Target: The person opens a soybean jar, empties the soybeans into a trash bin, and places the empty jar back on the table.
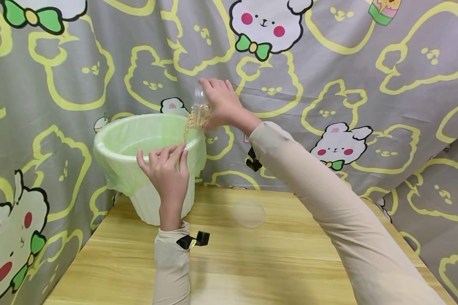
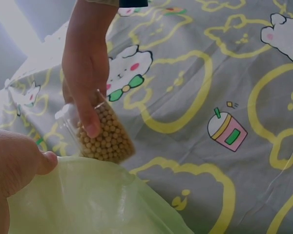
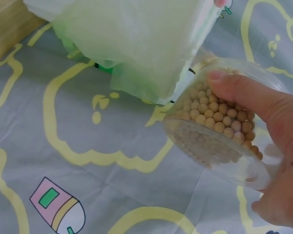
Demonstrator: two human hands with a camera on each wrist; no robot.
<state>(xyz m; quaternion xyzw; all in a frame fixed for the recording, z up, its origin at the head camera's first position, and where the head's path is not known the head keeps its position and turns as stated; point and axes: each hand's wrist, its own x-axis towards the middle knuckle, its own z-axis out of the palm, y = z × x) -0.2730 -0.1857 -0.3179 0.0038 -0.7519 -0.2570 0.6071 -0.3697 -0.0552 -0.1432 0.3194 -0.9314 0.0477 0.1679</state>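
In the head view my right hand point(image 1: 224, 103) grips a clear plastic jar point(image 1: 199, 95), tipped sideways over the right rim of a trash can point(image 1: 152, 201). Pale round soybeans point(image 3: 219, 114) fill part of the jar, and some spill from its mouth into the can in a thin stream. A thin light-green bag point(image 1: 116, 169) lines the can and folds down over its outside. My left hand point(image 1: 168, 173) holds the near rim, fingers bent over the edge. From the left wrist, the right thumb shows pressed along the side of the jar.
A clear round lid point(image 1: 249, 214) lies flat on the wooden table point(image 1: 252, 262), right of the can. Grey cartoon-printed cloth point(image 1: 339, 63) hangs behind the table and along both sides. Small black wrist cameras point(image 1: 194, 240) are strapped at the sleeves.
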